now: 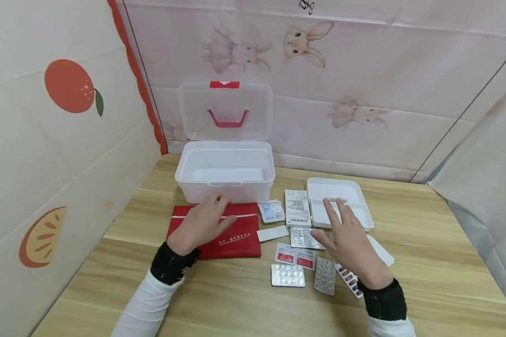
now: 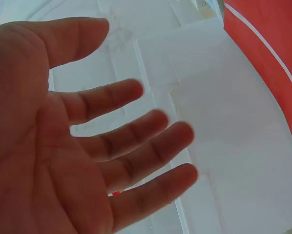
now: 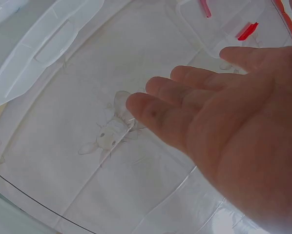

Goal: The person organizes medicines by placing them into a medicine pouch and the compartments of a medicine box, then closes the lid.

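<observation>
My left hand (image 1: 203, 222) hovers over a red pouch (image 1: 236, 241), near the front wall of a white plastic box (image 1: 249, 192). Its fingers are spread and relaxed in the left wrist view, with nothing in the palm. To the right, my right hand (image 1: 351, 241) is held above the near edge of a shallow white tray (image 1: 360, 206), fingers extended and holding nothing. Below and left of it lie a silver blister pack (image 1: 305, 238), a grey blister pack (image 1: 324, 276) and a strip of dark capsules (image 1: 351, 282), partly covered by the hand.
The box's clear lid (image 1: 253, 110) stands raised at the back, with a pink handle (image 1: 229, 124). Between pouch and tray lie a printed carton (image 1: 297, 208), a pale blue packet (image 1: 271, 211), a white strip (image 1: 272, 233), red-and-white sachets (image 1: 295, 256) and another blister pack (image 1: 287, 275). Cloth walls enclose the table.
</observation>
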{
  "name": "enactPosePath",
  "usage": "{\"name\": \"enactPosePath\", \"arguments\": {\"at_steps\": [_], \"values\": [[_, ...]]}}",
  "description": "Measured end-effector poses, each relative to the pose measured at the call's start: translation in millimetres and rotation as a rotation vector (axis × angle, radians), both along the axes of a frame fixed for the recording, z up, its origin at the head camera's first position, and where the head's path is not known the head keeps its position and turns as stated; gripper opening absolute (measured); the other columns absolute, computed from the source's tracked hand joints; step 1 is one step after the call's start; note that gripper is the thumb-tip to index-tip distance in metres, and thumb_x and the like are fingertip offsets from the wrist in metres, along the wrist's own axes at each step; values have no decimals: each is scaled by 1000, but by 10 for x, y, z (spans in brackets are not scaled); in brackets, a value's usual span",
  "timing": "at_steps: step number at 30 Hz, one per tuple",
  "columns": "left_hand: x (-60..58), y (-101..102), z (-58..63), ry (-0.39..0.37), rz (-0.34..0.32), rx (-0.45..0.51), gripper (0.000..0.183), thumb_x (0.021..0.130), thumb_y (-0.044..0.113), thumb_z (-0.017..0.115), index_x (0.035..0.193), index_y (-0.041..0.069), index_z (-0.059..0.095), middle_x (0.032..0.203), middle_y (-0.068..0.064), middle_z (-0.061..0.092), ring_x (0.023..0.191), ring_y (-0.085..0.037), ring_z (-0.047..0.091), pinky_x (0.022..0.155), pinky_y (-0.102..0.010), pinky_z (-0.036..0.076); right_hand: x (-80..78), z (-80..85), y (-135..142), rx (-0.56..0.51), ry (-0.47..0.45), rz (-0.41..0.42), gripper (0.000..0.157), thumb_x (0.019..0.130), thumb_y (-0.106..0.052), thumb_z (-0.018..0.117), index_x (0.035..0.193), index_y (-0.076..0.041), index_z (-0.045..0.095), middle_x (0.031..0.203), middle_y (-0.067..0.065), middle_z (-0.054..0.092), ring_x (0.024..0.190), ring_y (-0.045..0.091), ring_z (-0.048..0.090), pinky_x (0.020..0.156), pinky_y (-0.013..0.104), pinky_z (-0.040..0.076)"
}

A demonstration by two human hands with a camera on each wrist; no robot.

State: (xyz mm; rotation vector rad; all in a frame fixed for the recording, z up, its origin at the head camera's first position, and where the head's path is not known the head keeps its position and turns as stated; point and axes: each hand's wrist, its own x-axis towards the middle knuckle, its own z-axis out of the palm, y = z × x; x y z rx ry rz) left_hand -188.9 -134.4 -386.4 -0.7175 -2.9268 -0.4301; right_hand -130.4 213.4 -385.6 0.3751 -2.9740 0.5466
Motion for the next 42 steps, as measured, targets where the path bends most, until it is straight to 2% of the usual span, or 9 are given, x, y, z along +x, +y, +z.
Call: {"name": "enactPosePath", "arguments": {"at_steps": [6,11,19,22,25,28,32,35,42], "values": [[-48,-113,-4,-96,63,-58,48,88,33,75,121,4,56,104,-11,58,87,-22,59,78,-39,58,2,5,-3,-1,-1,1,82,99,-44,57,158,-5,16,158,33,14,144,55,14,111,69,20],[-126,-228,-42,-171,124,-48,46,89,31,74,120,4,55,99,-10,57,84,-22,58,74,-38,57,5,7,-4,4,-1,3,83,98,-45,58,158,-5,17,158,33,14,143,55,16,110,70,20],[-222,-351,-170,-244,205,-59,57,88,28,75,131,1,50,112,-17,56,99,-30,55,86,-51,53,-8,-51,13,14,23,3,82,98,-44,60,157,-5,20,157,33,17,143,55,18,110,69,22],[-256,-379,-221,-284,218,-104,64,85,29,77,133,0,46,116,-21,53,105,-35,52,91,-56,49,-16,-65,3,17,20,0,83,97,-45,60,157,-5,20,158,33,16,142,55,19,110,69,22],[-299,-398,-279,-345,222,-136,75,81,30,81,138,1,42,121,-23,49,111,-38,47,93,-57,47,-15,-66,-2,20,18,-3,83,97,-45,60,157,-4,20,157,33,16,142,56,19,109,69,23],[-339,-421,-343,-396,208,-141,77,78,27,84,138,2,41,124,-22,47,114,-39,44,93,-55,48,-9,-60,4,24,24,-10,82,97,-44,60,157,-4,20,157,33,16,142,55,18,110,68,22],[-373,-460,-404,-416,188,-119,75,75,19,86,134,4,43,123,-21,48,115,-39,44,92,-55,49,11,-50,18,9,25,-7,82,98,-44,59,158,-5,19,158,32,16,143,54,18,112,67,21],[-418,-488,-422,-416,186,-103,81,73,18,88,138,5,41,125,-22,47,118,-41,42,95,-58,47,32,-44,22,-4,18,-2,81,99,-44,58,158,-5,18,158,33,15,143,55,17,111,67,21],[-497,-680,-554,-392,207,-55,83,82,32,79,146,2,35,136,-27,39,124,-47,35,98,-63,42,57,11,-32,-23,11,13,83,97,-44,60,158,-7,18,159,30,14,144,53,17,111,68,22]]}}
